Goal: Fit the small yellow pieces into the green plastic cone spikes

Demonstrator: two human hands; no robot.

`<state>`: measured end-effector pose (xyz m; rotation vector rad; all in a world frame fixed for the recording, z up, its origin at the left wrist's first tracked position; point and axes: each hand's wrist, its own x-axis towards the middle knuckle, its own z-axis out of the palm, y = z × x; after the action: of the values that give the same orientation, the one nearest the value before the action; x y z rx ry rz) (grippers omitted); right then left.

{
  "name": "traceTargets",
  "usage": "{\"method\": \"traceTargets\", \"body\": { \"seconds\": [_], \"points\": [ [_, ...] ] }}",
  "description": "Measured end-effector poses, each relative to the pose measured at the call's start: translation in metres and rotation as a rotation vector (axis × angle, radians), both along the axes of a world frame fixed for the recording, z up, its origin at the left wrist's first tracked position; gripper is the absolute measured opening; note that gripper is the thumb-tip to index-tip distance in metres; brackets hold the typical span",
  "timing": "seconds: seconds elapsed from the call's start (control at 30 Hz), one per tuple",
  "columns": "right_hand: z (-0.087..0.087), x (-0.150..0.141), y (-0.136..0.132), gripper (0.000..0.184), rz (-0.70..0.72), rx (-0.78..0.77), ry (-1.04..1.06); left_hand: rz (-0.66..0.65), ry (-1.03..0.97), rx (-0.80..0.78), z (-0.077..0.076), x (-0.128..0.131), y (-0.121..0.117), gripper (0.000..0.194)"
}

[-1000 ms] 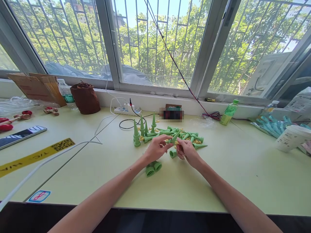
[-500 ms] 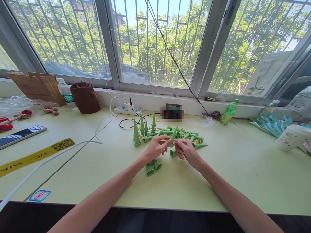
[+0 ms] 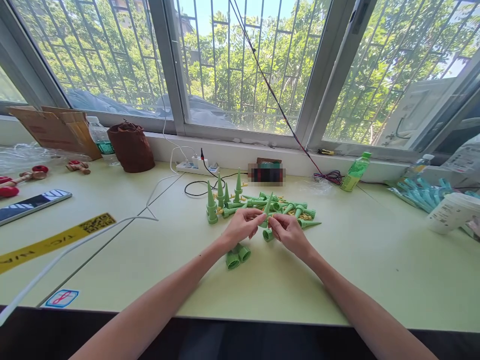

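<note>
My left hand (image 3: 243, 224) is closed around the lower part of a green plastic plant watering spike (image 3: 268, 206), its point upward. The fingertips of my right hand (image 3: 289, 232) pinch a small yellow piece (image 3: 269, 217) against the spike's side; my fingers mostly cover it. Just below the hands lies a green socket (image 3: 267, 235). Two more hollow green pieces (image 3: 233, 260) rest near my left wrist, openings toward me. Behind my hands spreads a pile of green spikes (image 3: 258, 202) mixed with yellow pieces (image 3: 306, 217). Several finished-looking spikes (image 3: 211, 209) stand upright to its left.
Along the window sill are a power strip (image 3: 187, 166), a brown pouch (image 3: 131, 147) and a green-labelled bottle (image 3: 355, 172). A white cup (image 3: 452, 214) stands at right. A white cable (image 3: 93, 235) crosses the table's left side, past a phone (image 3: 33, 206).
My right hand has moved slightly up and left, its fingertips closer against the spike. A yellow bit that showed below that hand is no longer visible. My left hand keeps its hold.
</note>
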<state>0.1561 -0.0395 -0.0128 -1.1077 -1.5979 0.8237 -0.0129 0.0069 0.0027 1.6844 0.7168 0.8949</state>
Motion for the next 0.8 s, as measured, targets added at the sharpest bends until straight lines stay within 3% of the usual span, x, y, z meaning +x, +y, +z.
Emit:
{"method": "traceTargets", "body": {
  "seconds": [0.3, 0.53, 0.8],
  "points": [
    [0.002, 0.006, 0.0, 0.038, -0.102, 0.292, -0.387, -0.013, -0.016, -0.176, -0.006, -0.002, 0.004, 0.038],
    [-0.002, 0.002, 0.003, 0.034, -0.174, 0.248, -0.315, -0.014, 0.035, -0.077, 0.0, 0.0, 0.001, 0.042],
    [0.001, 0.004, 0.003, 0.036, -0.179, 0.227, -0.242, -0.122, 0.081, -0.016, 0.007, -0.001, -0.003, 0.041]
  ]
}}
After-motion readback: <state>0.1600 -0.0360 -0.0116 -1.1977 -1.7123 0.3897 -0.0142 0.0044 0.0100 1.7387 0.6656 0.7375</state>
